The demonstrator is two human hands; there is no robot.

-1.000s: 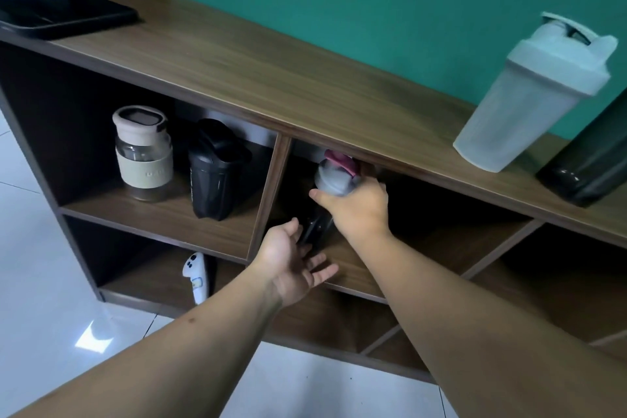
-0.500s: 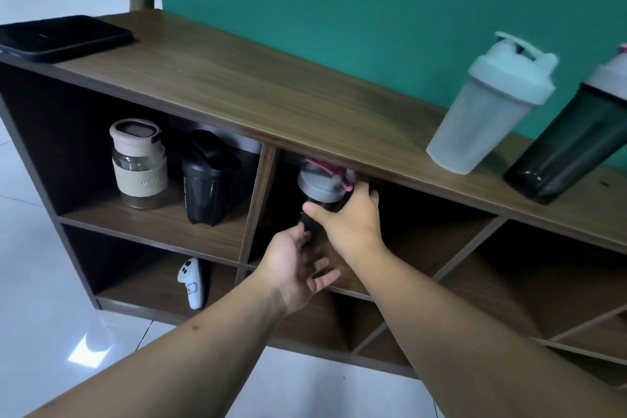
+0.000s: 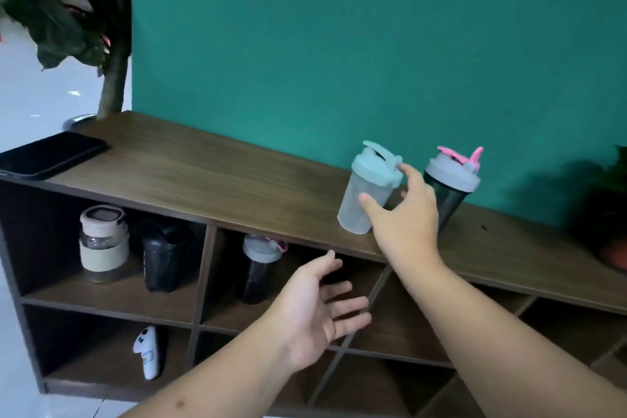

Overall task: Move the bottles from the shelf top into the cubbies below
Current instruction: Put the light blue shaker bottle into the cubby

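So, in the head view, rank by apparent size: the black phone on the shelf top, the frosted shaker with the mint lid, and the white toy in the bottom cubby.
1. Black phone, though nearest.
2. Frosted mint-lidded shaker, close behind.
3. White toy, clearly smallest.

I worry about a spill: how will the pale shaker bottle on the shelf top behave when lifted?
The pale shaker bottle looks empty through its cloudy wall, so probably light. It narrows toward the base, so a push near the lid may tip it. Its smooth plastic might slip in the open right hand.
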